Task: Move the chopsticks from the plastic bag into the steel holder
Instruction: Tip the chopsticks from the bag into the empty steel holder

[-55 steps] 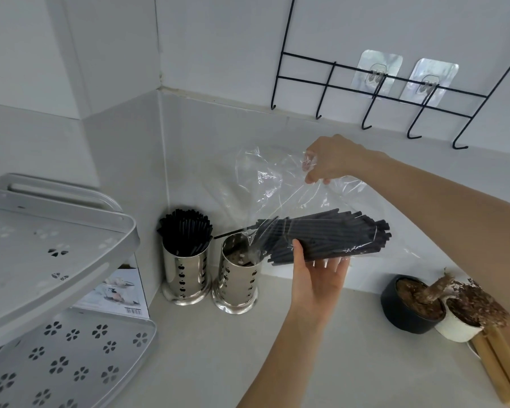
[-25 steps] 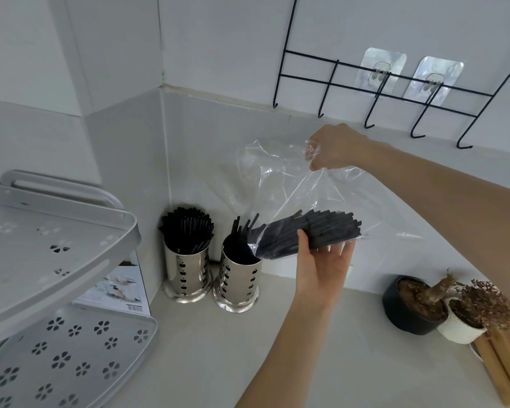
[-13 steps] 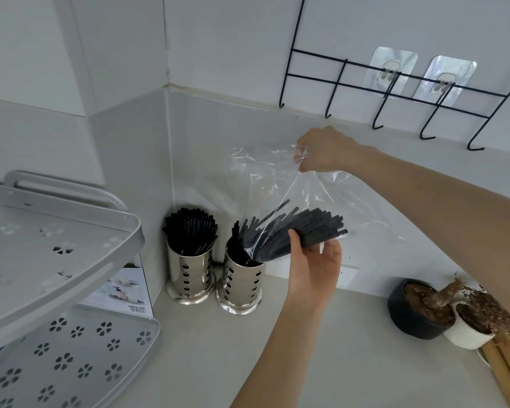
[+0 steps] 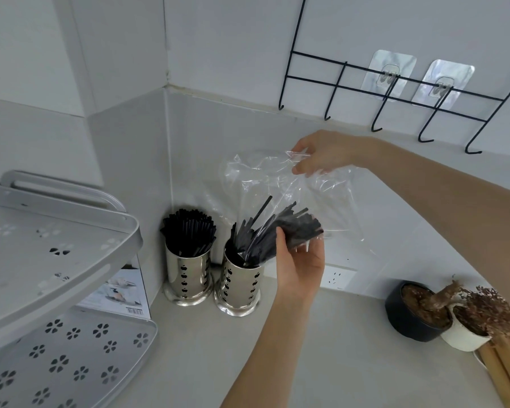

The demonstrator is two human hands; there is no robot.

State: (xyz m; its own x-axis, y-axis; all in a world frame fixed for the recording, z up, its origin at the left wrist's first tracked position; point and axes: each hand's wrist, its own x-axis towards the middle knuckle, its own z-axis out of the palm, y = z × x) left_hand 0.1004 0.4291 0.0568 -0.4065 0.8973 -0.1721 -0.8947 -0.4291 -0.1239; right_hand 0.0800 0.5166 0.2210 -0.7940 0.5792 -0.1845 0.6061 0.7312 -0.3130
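A clear plastic bag (image 4: 330,198) hangs over the counter corner. My right hand (image 4: 324,153) pinches its upper edge. My left hand (image 4: 299,260) grips the bundle of black chopsticks (image 4: 295,228) through the plastic from below. The bundle tilts down to the left, and its lower ends reach into the right steel holder (image 4: 237,285), where several chopsticks fan out above the rim. Next to it on the left, a second steel holder (image 4: 187,278) stands full of black chopsticks (image 4: 189,231).
A grey two-tier perforated rack (image 4: 56,260) fills the left side. A black wire hook rail (image 4: 395,95) hangs on the wall above. At the right stand a black pot (image 4: 409,316) and a white pot (image 4: 462,337) with dried plants, beside wooden sticks (image 4: 504,375).
The bundle has tipped from nearly level to steeply down-left, and its ends have slid into the right holder. My right hand has kept its pinch on the bag's edge.
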